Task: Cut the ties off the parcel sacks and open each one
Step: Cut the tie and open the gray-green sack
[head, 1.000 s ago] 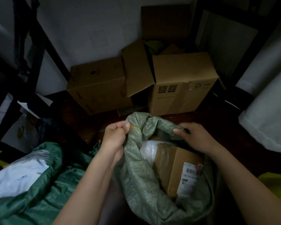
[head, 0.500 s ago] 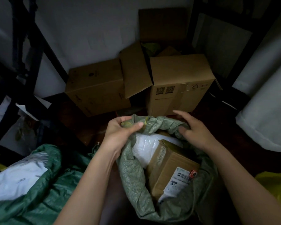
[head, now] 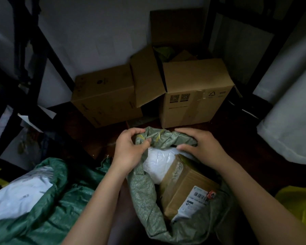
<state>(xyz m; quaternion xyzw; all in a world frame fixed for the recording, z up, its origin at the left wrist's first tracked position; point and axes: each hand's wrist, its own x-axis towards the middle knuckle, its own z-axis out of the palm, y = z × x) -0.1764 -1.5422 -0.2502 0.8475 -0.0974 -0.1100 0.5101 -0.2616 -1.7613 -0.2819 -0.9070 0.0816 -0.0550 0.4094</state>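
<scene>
Woven sack (head: pixel 145 193) rim now bunched further; left hand (head: pixel 129 149), right hand (head: pixel 201 147) fingers apparently both gripping it.

- A closed cardboard box (head: pixel 104 96) sits on the dark floor (head: pixel 237 144) against the pale wall (head: pixel 99 36).
- Just right of it stands a larger open carton (head: pixel 196 98), one flap (head: pixel 147 80) hanging out over the closed box; its front shows two square printed codes and a strip of clear tape.
- Something green and crumpled (head: pixel 163 52) pokes out of the open carton.
- A flattened sheet of cardboard (head: pixel 178 25) leans upright behind it.
- Dark metal shelf frames (head: pixel 48 45) run along both sides.
- White fabric bundles (head: pixel 290 121) fill the right edge.
- A yellow bag (head: pixel 298 204) shows at lower right.
</scene>
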